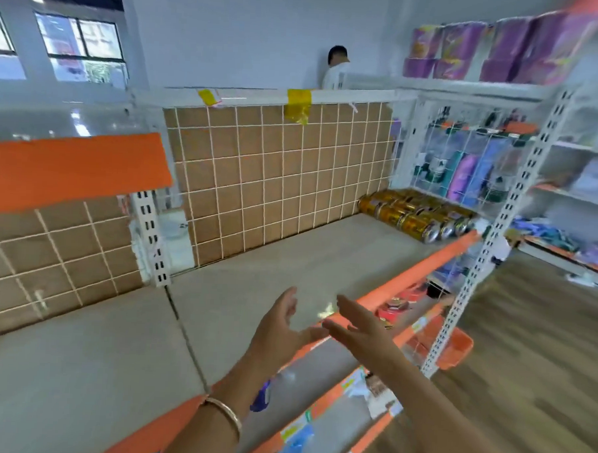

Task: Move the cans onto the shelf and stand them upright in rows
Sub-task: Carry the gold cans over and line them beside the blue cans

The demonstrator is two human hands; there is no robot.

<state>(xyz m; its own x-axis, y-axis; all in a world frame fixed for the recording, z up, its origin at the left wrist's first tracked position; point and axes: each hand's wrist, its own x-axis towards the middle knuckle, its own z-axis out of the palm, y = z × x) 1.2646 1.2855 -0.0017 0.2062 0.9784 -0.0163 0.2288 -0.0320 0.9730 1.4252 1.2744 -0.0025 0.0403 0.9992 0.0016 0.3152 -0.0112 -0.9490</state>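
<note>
**Q:** Where did the cans point(416, 216) lie?

**A:** At the far right end of the shelf point(255, 258), on their sides in a tight cluster. They were against the wire grid point(283, 177) at the back, with their ends turned toward the orange front edge point(422, 266). None stood upright. Blur hid their count.

**Q:** And the hands?

**A:** Both were released and grasped nothing. The left hand point(279, 323), with a bracelet point(226, 416) on its wrist, had its fingers extended and slightly spread. The right hand point(360, 326) was just beside it, fingers straight, and the two palms were turned toward each other. Both hovered above the front of the shelf, well apart from the cans.

**Q:** What else was recorded?

**A:** Brown cardboard point(247, 196) backed the grid, and yellow tape point(298, 106) hung on its top rail. A white slotted post point(496, 235) rose near the cans. Purple packs point(487, 49) filled the upper board at right. An orange basket point(456, 348) showed low beside the post, above a wooden floor point(525, 339). Another person point(337, 67) stood beyond the shelving.
</note>
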